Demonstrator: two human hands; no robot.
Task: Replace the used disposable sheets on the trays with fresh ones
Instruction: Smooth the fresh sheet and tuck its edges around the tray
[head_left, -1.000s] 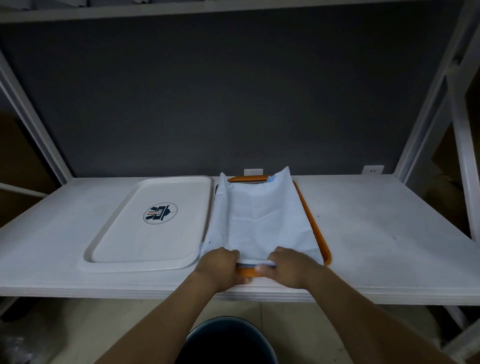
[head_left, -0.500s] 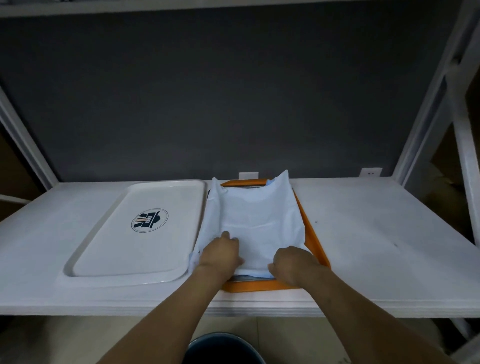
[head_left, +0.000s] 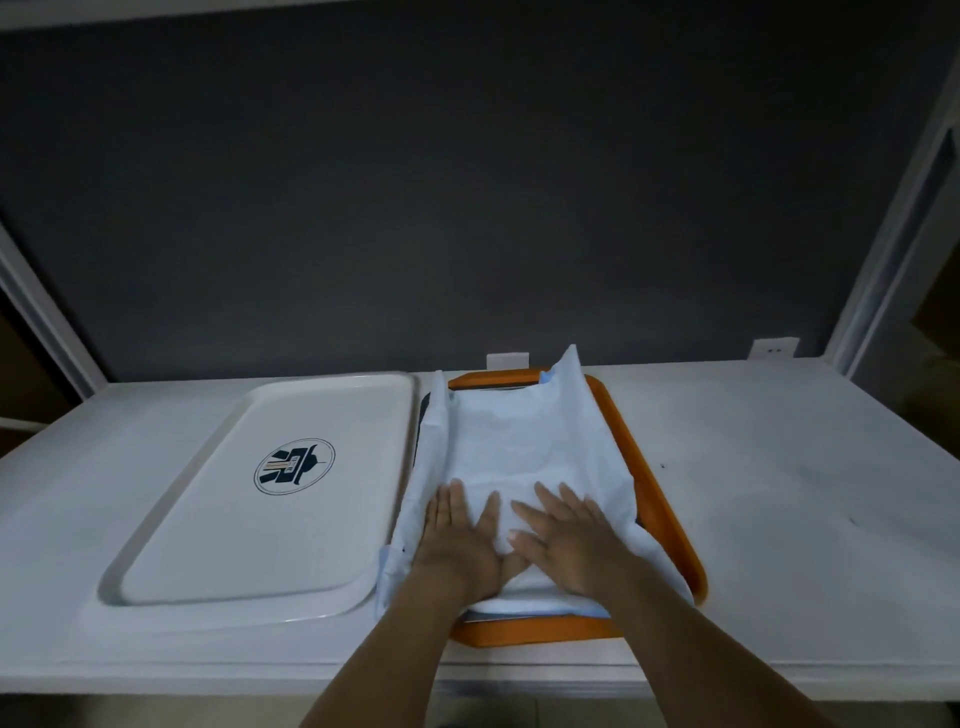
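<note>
An orange tray (head_left: 658, 499) lies on the white table, mid-right. A white disposable sheet (head_left: 519, 441) is draped in it, its left and right edges curling up over the tray's sides. My left hand (head_left: 460, 540) and my right hand (head_left: 569, 540) lie flat, fingers spread, side by side on the near part of the sheet, pressing it down. Neither hand grips anything. To the left sits a white tray (head_left: 260, 499) with a dark round logo (head_left: 294, 466), bare, with no sheet on it.
The white table (head_left: 779, 493) stands against a dark grey wall, with white frame posts at both sides. Two small white wall sockets (head_left: 773, 348) sit at the table's back edge. Bare table surface extends right of the orange tray.
My hands let go of the sheet's near edge, moved forward onto it and opened flat. The view has tilted down and closer to the trays.
</note>
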